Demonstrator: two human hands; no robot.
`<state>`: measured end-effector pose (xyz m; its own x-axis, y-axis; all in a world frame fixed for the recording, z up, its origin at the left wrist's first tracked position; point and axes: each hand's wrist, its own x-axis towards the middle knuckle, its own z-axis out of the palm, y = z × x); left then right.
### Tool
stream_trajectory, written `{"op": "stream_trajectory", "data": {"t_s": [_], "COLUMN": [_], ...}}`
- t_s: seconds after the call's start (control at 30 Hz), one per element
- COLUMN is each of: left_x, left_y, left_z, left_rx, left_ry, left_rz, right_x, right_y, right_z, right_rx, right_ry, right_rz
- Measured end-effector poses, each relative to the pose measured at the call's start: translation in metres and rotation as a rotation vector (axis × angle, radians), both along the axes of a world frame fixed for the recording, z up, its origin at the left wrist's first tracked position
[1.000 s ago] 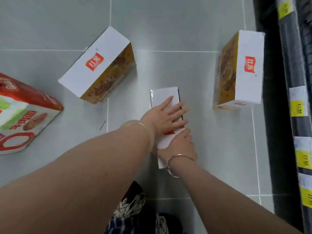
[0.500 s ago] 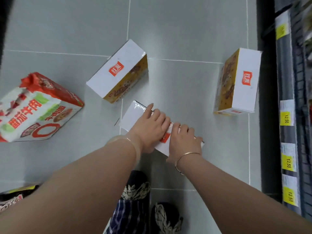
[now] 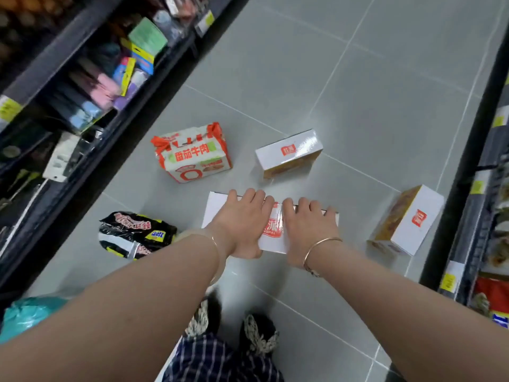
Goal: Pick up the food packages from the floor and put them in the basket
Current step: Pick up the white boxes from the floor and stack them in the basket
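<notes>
Both my left hand [image 3: 242, 224] and right hand [image 3: 308, 230] are now curling over the far edge of the white box [image 3: 271, 230], turned crosswise, gripping it (basket not in view) for lifting.

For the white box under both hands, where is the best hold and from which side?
Take the white box by its two long edges, from above: it lies flat with its broad face up. The left hand and right hand already curl over the far edge, a workable grip.

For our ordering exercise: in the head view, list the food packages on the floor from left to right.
Black noodle bag → red-and-white noodle pack → white box under both hands → box lying far right.
</notes>
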<state>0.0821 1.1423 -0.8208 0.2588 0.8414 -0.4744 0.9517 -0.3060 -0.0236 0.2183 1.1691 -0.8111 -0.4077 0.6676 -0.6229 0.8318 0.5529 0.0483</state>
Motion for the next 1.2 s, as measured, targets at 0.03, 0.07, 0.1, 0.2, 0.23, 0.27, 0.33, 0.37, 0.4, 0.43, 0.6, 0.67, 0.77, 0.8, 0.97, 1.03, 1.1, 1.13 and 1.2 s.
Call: {"op": "stream_trajectory", "data": {"t_s": [0.03, 0.07, 0.1, 0.2, 0.23, 0.27, 0.33, 0.37, 0.4, 0.43, 0.6, 0.67, 0.77, 0.8, 0.97, 1.03, 1.1, 1.13, 1.2], "left_x": [-0.011, -0.027, -0.041, -0.085, -0.104, -0.118, -0.15, -0.17, -0.187, -0.201, -0.263, -0.28, -0.298, -0.304, -0.333, -0.341, -0.348, -0.351, -0.353], "left_y": [-0.009, -0.022, -0.033, -0.074, -0.094, -0.11, -0.149, -0.179, -0.207, -0.229, -0.384, -0.446, -0.546, -0.584, -0.727, -0.773, -0.814, -0.836, -0.863], "left_z": [0.012, 0.028, 0.042, 0.078, 0.088, 0.097, 0.112, 0.12, 0.126, 0.128, 0.132, 0.132, 0.134, 0.137, 0.148, 0.153, 0.158, 0.158, 0.161], "left_rx": [0.012, 0.023, 0.033, 0.083, 0.101, 0.113, 0.15, 0.162, 0.174, 0.193, 0.231, 0.205, 0.168, 0.144, 0.098, 0.096, 0.089, 0.084, 0.07], "left_ry": [-0.003, -0.003, -0.004, -0.029, -0.038, -0.049, -0.073, -0.084, -0.106, -0.125, -0.132, -0.08, -0.067, -0.059, -0.042, -0.06, -0.078, -0.077, -0.044], "left_rz": [0.021, 0.049, 0.074, 0.187, 0.227, 0.261, 0.325, 0.368, 0.404, 0.429, 0.715, 0.808, 0.961, 1.017, 1.186, 1.256, 1.31, 1.331, 1.33], "right_x": [-0.009, -0.025, -0.039, -0.085, -0.104, -0.117, -0.147, -0.169, -0.189, -0.204, -0.29, -0.319, -0.361, -0.377, -0.43, -0.445, -0.459, -0.468, -0.477], "right_y": [-0.003, -0.009, -0.015, -0.039, -0.05, -0.059, -0.081, -0.1, -0.119, -0.134, -0.252, -0.304, -0.396, -0.432, -0.568, -0.615, -0.656, -0.676, -0.701], "right_z": [0.015, 0.032, 0.048, 0.087, 0.098, 0.107, 0.123, 0.13, 0.136, 0.141, 0.153, 0.153, 0.157, 0.157, 0.162, 0.161, 0.159, 0.156, 0.155], "right_rx": [-0.001, 0.0, 0.0, 0.001, 0.016, 0.02, 0.039, 0.052, 0.054, 0.063, 0.089, 0.089, 0.086, 0.072, 0.033, 0.001, -0.018, -0.029, -0.047], "right_ry": [-0.001, 0.002, 0.006, 0.04, 0.047, 0.06, 0.089, 0.096, 0.093, 0.088, 0.09, 0.077, 0.065, 0.072, 0.07, 0.077, 0.088, 0.089, 0.093], "right_rz": [0.035, 0.086, 0.13, 0.248, 0.3, 0.332, 0.414, 0.481, 0.533, 0.573, 0.773, 0.842, 0.977, 1.026, 1.172, 1.217, 1.262, 1.293, 1.332]}}
